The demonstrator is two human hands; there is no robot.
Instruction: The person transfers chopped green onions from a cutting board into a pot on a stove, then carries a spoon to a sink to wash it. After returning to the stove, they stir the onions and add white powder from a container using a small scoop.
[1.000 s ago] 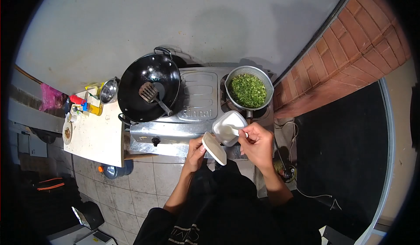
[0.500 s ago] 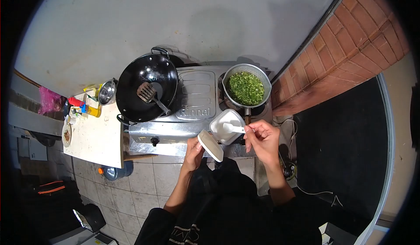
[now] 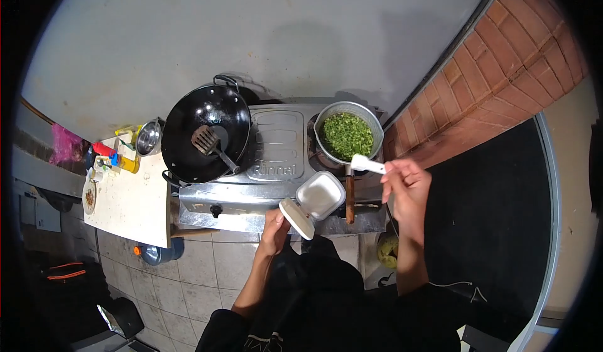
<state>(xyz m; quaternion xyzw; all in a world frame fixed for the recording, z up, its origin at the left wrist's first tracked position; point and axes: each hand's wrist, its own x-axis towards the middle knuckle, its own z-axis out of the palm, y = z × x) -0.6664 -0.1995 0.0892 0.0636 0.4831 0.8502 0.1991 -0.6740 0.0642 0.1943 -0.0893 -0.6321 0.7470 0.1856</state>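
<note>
While the left hand [image 3: 274, 225] is gripping an open white container [image 3: 320, 195] by its hinged lid, the right hand [image 3: 407, 185] is pinching a white spoon [image 3: 367, 163], its long axis pointing left toward the pot of chopped greens [image 3: 347, 133] just beyond its bowl.

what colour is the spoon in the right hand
White; the spoon shows clearly in the head view, held by the right hand.

Place: my plain home cooking corner. Two-burner gas stove [image 3: 273, 157] against a bare grey wall [image 3: 264, 31]; black wok [image 3: 204, 132] with spatula [image 3: 210, 143]; pan of chopped greens [image 3: 348, 135]; side table [image 3: 129, 195] with bottles [image 3: 119, 157]; brick pillar [image 3: 502, 69]; tiled floor [image 3: 195, 270].
</note>
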